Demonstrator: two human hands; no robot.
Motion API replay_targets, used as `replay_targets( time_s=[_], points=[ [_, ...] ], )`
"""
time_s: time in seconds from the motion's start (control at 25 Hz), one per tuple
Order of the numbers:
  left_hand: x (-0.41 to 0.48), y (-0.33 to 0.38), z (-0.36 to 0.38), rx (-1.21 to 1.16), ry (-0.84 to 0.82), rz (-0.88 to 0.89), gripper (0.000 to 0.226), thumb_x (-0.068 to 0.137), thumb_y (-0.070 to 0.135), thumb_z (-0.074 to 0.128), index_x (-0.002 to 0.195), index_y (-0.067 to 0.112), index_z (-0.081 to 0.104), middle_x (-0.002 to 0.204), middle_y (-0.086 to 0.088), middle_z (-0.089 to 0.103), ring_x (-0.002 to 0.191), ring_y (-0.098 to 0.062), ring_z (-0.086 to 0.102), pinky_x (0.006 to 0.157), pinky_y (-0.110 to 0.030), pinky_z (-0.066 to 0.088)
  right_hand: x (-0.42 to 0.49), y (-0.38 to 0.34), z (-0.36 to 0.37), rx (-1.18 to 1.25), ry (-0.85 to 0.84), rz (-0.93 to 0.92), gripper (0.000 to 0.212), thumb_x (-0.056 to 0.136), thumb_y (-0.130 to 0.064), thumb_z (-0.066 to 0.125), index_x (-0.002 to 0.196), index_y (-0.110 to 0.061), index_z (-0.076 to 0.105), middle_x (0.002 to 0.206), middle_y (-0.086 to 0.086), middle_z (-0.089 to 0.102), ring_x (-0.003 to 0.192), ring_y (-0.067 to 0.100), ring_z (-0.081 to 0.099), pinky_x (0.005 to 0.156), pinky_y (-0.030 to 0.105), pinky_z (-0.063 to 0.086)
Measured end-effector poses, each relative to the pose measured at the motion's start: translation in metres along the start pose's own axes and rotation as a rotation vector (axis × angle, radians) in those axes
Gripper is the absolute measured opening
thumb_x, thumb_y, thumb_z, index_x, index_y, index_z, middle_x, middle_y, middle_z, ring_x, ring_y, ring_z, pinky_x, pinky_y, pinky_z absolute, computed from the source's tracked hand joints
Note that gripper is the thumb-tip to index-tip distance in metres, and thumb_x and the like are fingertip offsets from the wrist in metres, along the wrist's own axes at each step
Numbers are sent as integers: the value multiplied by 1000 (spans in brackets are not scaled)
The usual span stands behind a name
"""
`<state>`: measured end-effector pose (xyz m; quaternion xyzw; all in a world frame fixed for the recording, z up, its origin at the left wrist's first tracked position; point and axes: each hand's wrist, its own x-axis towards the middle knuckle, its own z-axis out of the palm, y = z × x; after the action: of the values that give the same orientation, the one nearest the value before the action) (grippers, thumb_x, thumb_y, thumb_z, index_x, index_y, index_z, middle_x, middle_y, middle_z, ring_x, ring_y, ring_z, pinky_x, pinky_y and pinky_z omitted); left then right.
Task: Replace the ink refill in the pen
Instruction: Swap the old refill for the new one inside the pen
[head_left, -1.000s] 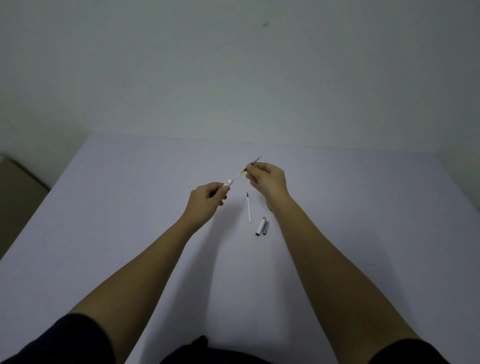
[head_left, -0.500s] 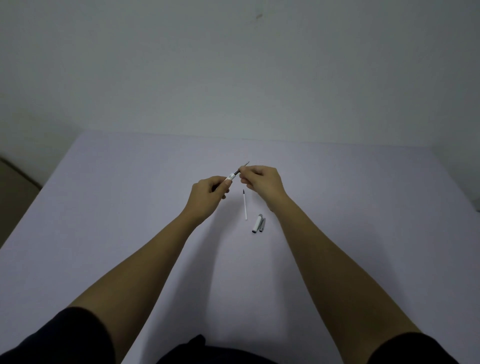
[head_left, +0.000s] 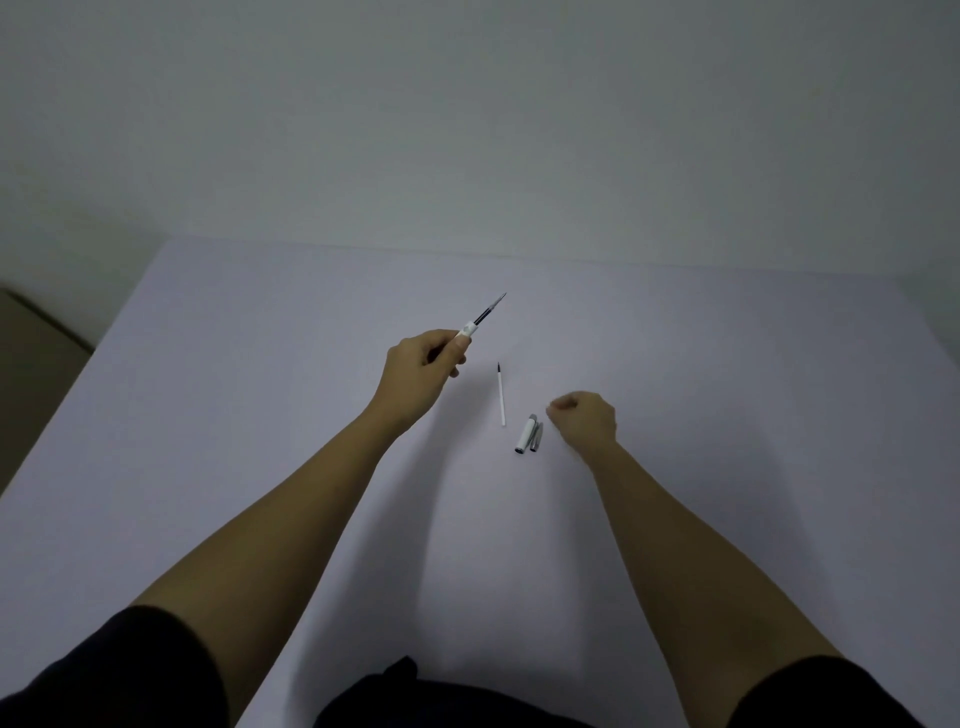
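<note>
My left hand (head_left: 423, 366) grips the white pen barrel (head_left: 469, 329) above the table, with a dark refill (head_left: 489, 309) sticking out of it and pointing up and to the right. A thin white refill (head_left: 501, 395) with a dark tip lies on the table between my hands. Just right of it lie the white pen cap (head_left: 524, 435) and a small grey pen piece (head_left: 536, 437), side by side. My right hand (head_left: 584, 418) rests low by the table, right of the cap, its fingers curled with nothing visible in them.
The pale table (head_left: 260, 415) runs to a plain wall at the back. Its left edge drops to a brownish floor (head_left: 36, 353). Dark sleeves show at the bottom of the view.
My right hand let go of the refill in the barrel and dropped down to the right beside the cap. The refill sits deeper in the barrel than one second ago. My left hand stayed up.
</note>
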<state>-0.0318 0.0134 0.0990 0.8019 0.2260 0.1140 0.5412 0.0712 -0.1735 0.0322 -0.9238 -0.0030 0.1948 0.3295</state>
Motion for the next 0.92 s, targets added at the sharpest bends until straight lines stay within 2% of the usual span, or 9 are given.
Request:
replay_targets(
  time_s=[0.08,0.2,0.32,0.48,0.64,0.72,0.8,0.92],
  points=[
    [2,-3,1,4,-3,-16,30,93,36,51,101,13,69,82,2,65,59,7,58,60,-10,43,-2,13,9,-58,-27,42,22,85,-19,63,101,-6,69,112,12,70,106,28,62,86,29,48],
    [3,-6,1,1,-8,-48,29,93,35,52,102,13,68,84,-1,66,66,-2,59,63,-18,42,-3,15,19,-80,-35,35,27,83,-24,66,101,-4,68,111,13,69,105,29,62,86,30,48],
    [4,-9,-1,10,-13,-60,30,94,34,51,104,11,68,84,-1,65,67,-5,59,63,-18,42,1,11,27,-90,-21,46,27,83,-24,67,101,-5,67,111,15,68,104,29,63,79,27,46],
    [5,-13,-2,13,-9,-77,30,94,35,51,104,11,68,84,0,65,68,-5,58,63,-18,43,4,15,32,-133,-5,57,25,78,-12,69,101,-1,67,109,17,69,103,31,64,81,30,50],
    [6,-16,-1,15,-10,-92,31,94,35,51,105,11,67,83,0,65,68,-5,59,62,-18,42,5,20,28,-118,-19,94,20,78,-14,66,92,0,72,97,16,73,95,30,67,74,29,50],
    [3,-19,1,30,-22,-96,30,94,35,51,104,11,67,84,0,65,68,-4,59,62,-17,42,8,16,23,56,-20,108,21,77,-15,68,95,-4,73,98,11,73,96,25,65,77,27,48],
    [-1,-22,2,55,-45,-94,30,94,34,51,104,11,67,85,0,65,68,-5,59,62,-16,43,11,5,14,337,-18,102,20,75,-14,71,95,-8,72,92,9,72,88,19,64,76,22,49],
    [-6,-25,4,96,-86,-85,29,95,33,50,104,11,67,86,-1,65,69,-5,60,63,-15,44,12,-25,-5,824,-97,76,7,80,-7,69,82,-11,64,78,3,66,76,11,62,64,10,54]
  ],
)
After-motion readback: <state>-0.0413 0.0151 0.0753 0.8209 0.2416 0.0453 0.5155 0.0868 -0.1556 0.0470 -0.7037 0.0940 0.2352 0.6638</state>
